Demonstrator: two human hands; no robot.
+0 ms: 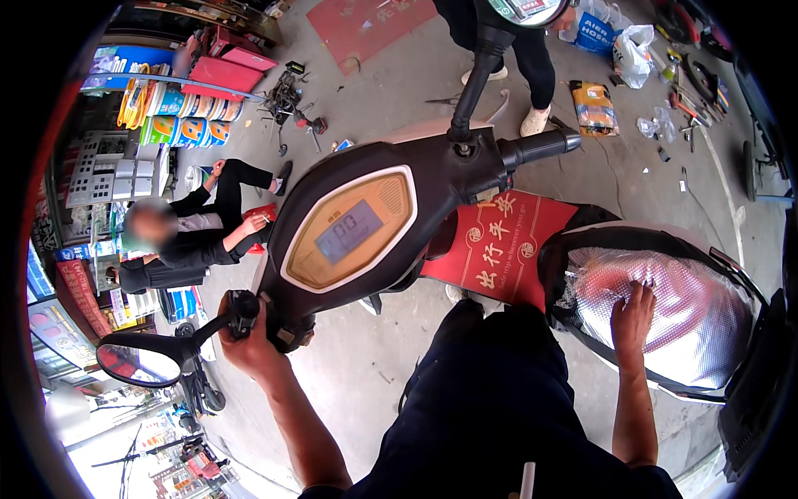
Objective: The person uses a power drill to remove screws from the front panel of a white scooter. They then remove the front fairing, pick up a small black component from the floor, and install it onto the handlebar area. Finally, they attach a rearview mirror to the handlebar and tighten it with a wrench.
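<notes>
I stand beside an electric scooter, its black front cowl holding a lit display panel [349, 231]. My left hand [249, 345] is wrapped round the left handlebar grip [243, 313], just by the stalk of the left mirror [140, 359]. Over on the right, a compartment behind the red floor mat [495, 249] is lined or covered with silver bubble foil [698, 324]. My right hand [634, 320] lies over this foil with its fingers stretched out, seemingly touching it. Nothing shows in its grasp. What lies under the foil is hidden.
Someone in dark clothes [195, 229] sits at the left by shop shelves. Another person's legs [532, 71] stand beyond the right handlebar grip [540, 150]. Tools [690, 108], plastic bags [633, 54] and an orange packet [593, 108] lie on the floor.
</notes>
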